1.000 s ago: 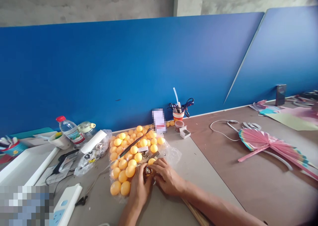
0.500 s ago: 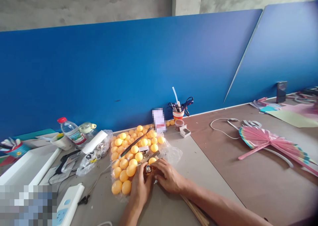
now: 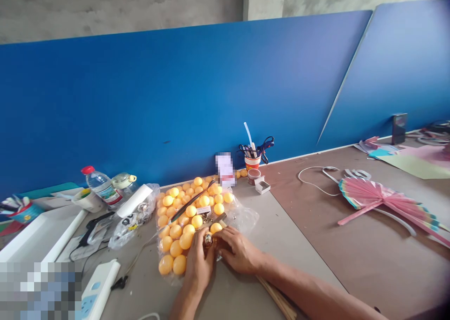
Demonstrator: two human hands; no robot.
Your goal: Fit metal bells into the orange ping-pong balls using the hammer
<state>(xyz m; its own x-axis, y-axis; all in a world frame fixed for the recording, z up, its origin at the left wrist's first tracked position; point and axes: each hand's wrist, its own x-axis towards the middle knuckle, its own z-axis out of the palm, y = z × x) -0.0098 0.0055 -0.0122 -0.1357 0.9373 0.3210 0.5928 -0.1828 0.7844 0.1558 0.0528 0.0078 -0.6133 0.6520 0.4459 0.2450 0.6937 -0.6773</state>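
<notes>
Along the back, a tall blue partition (image 3: 168,95) runs behind the wide table (image 3: 302,226), and out on the right lies a pink pleated fan (image 3: 362,192). In the middle, here's a clear bag of orange balls (image 3: 176,248), a dark slim tool (image 3: 192,201) lying slantwise over it. On the left, a white power strip (image 3: 100,287) and a red-capped bottle (image 3: 103,187); under the right forearm, some thin sticks (image 3: 276,295). Now the hands, close together at the bag's near edge! The left hand (image 3: 198,263) has thumb and forefinger closed around something; the right hand (image 3: 241,252) comes in beside it, fingers curled, but whether it grips anything I can't tell. And the smallest of all, a shiny metal piece (image 3: 208,239), sits upright-looking between the left thumb and forefinger, its lower part hidden.
</notes>
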